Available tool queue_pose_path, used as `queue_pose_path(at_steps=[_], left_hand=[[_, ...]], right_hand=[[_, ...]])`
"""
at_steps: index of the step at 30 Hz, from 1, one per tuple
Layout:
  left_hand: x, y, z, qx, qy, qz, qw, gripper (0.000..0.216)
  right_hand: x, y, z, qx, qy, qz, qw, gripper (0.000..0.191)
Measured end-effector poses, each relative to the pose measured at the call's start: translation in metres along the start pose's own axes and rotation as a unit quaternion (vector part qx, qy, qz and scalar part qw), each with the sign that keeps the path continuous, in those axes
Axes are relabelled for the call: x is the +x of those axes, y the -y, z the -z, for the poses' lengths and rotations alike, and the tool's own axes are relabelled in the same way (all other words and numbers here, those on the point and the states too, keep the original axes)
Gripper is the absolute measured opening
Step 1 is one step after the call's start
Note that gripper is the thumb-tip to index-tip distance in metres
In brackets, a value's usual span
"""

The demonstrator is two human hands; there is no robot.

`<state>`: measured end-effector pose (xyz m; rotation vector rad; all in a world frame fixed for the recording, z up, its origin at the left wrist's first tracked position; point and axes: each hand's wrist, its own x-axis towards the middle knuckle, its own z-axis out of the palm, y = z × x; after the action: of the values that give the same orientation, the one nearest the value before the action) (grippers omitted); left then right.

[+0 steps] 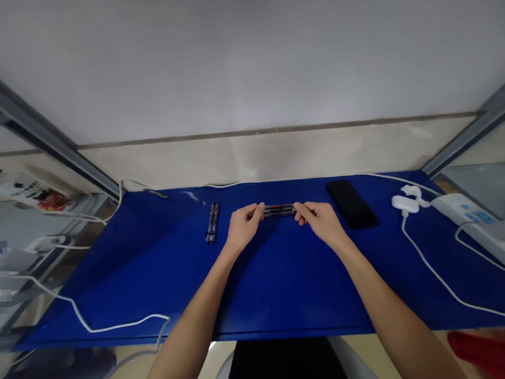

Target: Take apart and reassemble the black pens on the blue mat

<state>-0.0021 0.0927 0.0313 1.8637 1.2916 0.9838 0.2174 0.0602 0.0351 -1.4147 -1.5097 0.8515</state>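
Several dark pens (279, 210) lie side by side, crosswise, between my two hands over the blue table (283, 282). My left hand (245, 223) pinches their left ends between thumb and fingers. At the right ends, my right hand (319, 217) grips them the same way. The ends themselves are hidden under my fingers. To the left of my left hand, two more pens (212, 222) rest next to each other, pointing away from me. A black smartphone (352, 204) lies just right of my right hand.
A white charger (405, 203) with a cable and a white power strip (483, 227) occupy the right side. Another pen (157, 194) lies at the back left. A white cable (114, 328) crosses the left front edge. A bottle (29, 190) stands beyond the left frame post.
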Motion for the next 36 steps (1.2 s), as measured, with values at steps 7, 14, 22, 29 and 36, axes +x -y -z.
queue_pose_path(at_steps=[7, 14, 22, 29, 36], left_hand=[[-0.0005, -0.0007, -0.001, 0.009, 0.003, 0.006, 1.0, 0.049], [-0.0004, 0.0003, -0.0011, 0.011, -0.006, 0.001, 1.0, 0.049], [-0.0006, -0.0002, -0.0006, 0.009, -0.003, -0.003, 1.0, 0.049], [0.0014, 0.0028, -0.0012, 0.009, -0.014, 0.004, 1.0, 0.049], [0.001, 0.0019, -0.0016, 0.02, -0.009, 0.007, 1.0, 0.051]], right_hand=[[0.0019, -0.0022, -0.0014, 0.024, -0.018, 0.02, 0.999, 0.027], [0.0015, -0.003, -0.0026, 0.02, -0.02, 0.036, 0.999, 0.027], [0.0021, -0.0031, -0.003, -0.01, -0.013, 0.033, 0.999, 0.033], [0.0014, -0.0027, -0.0019, -0.008, 0.002, 0.027, 1.0, 0.032], [0.0024, -0.0044, -0.0025, 0.0, -0.01, 0.04, 0.999, 0.027]])
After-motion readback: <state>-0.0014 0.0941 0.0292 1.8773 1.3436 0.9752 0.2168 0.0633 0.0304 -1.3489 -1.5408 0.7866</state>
